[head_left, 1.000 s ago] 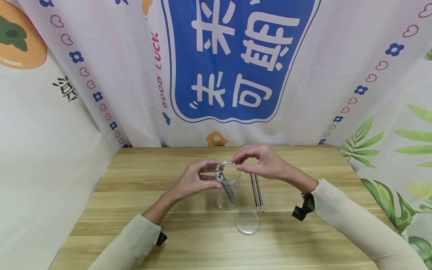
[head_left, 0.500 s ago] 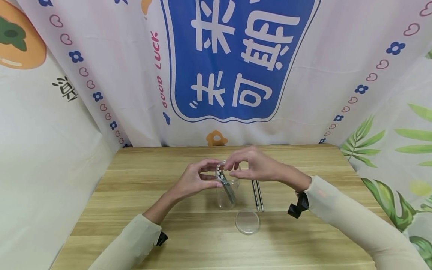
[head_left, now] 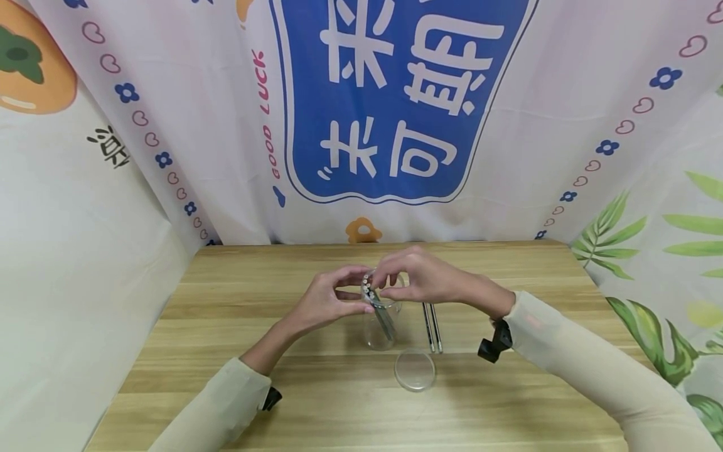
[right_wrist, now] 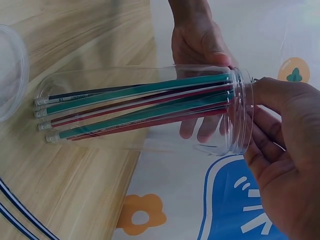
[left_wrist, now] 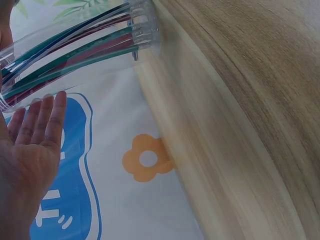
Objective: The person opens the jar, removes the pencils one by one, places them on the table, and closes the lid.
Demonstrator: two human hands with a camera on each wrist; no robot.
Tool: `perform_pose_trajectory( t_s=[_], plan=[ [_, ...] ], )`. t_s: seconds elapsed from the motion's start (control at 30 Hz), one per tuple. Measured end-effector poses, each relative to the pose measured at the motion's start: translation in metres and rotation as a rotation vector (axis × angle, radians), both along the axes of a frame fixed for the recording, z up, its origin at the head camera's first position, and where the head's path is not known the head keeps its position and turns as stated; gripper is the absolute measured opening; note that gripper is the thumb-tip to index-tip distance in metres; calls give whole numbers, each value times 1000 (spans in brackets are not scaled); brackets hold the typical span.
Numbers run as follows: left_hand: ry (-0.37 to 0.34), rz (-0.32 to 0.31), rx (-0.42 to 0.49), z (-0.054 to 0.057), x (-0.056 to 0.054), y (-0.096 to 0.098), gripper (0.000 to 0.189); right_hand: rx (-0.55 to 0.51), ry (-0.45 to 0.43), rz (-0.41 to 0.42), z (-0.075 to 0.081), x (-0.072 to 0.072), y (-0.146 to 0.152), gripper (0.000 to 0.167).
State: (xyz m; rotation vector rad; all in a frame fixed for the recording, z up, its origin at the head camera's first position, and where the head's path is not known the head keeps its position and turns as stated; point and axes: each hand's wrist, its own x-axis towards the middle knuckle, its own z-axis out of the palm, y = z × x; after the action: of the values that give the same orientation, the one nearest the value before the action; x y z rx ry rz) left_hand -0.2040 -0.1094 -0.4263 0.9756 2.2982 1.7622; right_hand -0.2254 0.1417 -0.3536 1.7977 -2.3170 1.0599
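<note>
My left hand (head_left: 330, 298) holds a clear plastic jar (head_left: 377, 336) near its rim, thumb on the near side and fingers behind. Several pencils (right_wrist: 145, 102) in green, red and dark colours lean inside it, their eraser ends at the bottom. The jar stands upright on the table. My right hand (head_left: 420, 276) is over the jar's mouth with bent fingers dipping in at the pencils' upper ends; I cannot tell whether they pinch one. In the right wrist view its fingers (right_wrist: 262, 132) are right at the rim.
Two dark striped pencils (head_left: 433, 333) lie side by side on the wooden table (head_left: 226, 389), right of the jar. A round clear lid (head_left: 415, 371) lies flat in front of them. A printed curtain (head_left: 243, 220) hangs at the table's back edge.
My right hand has moved left from the jar's right rim to over its mouth, fingers now at the pencil ends. The left hand and jar have stayed in place.
</note>
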Motion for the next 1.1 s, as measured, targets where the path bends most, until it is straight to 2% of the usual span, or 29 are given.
perform_pose_trajectory(
  t_s=[0.47, 1.1],
  plan=[
    [16, 0, 10, 0, 0, 2, 64, 101, -47, -13, 6, -1, -6, 9],
    [17, 1, 24, -2, 1, 0, 63, 108, -38, -57, 4, -2, -10, 7]
  ],
)
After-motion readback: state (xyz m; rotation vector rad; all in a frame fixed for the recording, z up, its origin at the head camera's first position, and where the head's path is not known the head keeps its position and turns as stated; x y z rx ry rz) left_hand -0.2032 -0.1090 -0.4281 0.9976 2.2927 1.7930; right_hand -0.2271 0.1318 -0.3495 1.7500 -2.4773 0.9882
